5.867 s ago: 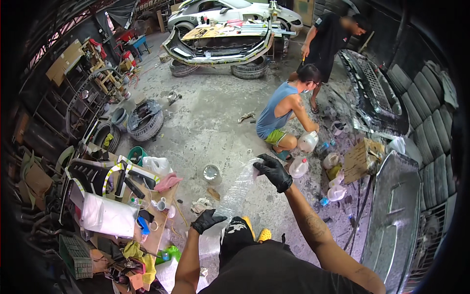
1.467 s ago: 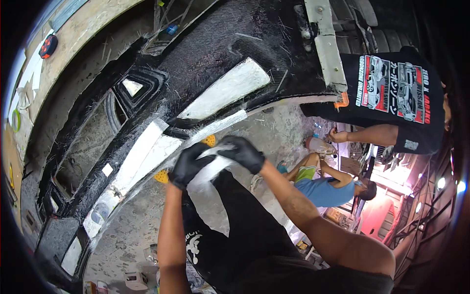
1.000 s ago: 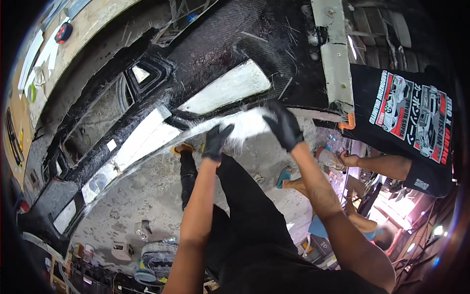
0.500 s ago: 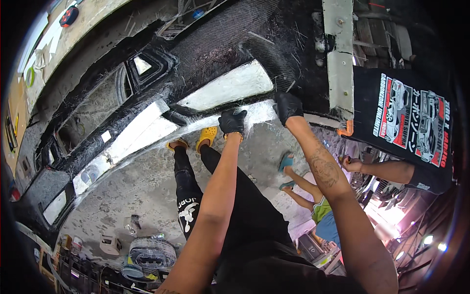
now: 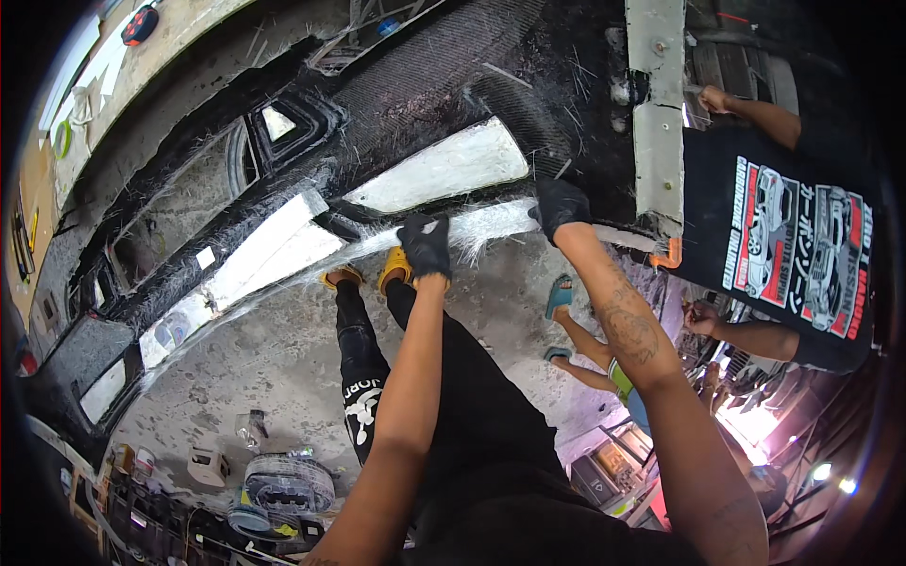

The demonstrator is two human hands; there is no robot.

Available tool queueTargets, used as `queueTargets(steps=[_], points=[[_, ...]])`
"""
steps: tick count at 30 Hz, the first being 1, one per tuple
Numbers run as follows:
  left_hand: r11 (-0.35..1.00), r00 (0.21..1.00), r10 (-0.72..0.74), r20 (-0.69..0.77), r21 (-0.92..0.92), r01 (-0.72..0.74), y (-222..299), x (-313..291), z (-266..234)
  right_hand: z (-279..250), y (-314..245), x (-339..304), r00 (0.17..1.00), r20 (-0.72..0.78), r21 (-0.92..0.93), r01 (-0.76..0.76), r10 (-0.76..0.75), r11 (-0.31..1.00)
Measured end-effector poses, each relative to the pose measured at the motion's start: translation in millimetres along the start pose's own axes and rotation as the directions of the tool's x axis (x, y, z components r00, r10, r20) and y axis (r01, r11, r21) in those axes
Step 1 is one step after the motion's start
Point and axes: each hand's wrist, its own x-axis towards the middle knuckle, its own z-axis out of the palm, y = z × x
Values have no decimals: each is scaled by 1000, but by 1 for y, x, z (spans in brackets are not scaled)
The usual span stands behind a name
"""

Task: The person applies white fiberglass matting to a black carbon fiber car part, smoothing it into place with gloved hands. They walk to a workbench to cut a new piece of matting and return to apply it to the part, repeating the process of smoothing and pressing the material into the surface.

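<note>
A large black car body panel with fibre texture spans the far side in front of me. Along its near edge runs a strip of white fibreglass mat, with loose strands fraying downward. My left hand, in a black glove, is closed over this edge with the strip in its fingers. Further right, my right hand, gloved too, pinches the strip's other end against the panel. Its fingertips are partly hidden. Just beyond the hands lies a white shape set in the panel.
A person in a black printed T-shirt stands at the right, near an orange clamp. Behind my right arm shows another person's leg with a teal slipper. A jug and a wrapped bundle lie on the concrete floor.
My left hand has slid left along the edge, baring more of the frayed strip. My right hand stays nearly in place. The T-shirted person's other arm has come into view.
</note>
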Motion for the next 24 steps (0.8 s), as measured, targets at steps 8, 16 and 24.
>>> queueTargets(steps=[8,16,24], points=[[725,610,539,581,48,-687,58,-40,-17,-50,-27,-73,990,-42,749,120,-134,652],[631,444,511,736,29,-775,51,-24,11,99,-12,-107,983,152,965,-125,107,-230],[670,494,546,676,2,-743,53,-20,24,105,-14,-75,993,58,851,5,103,-525]])
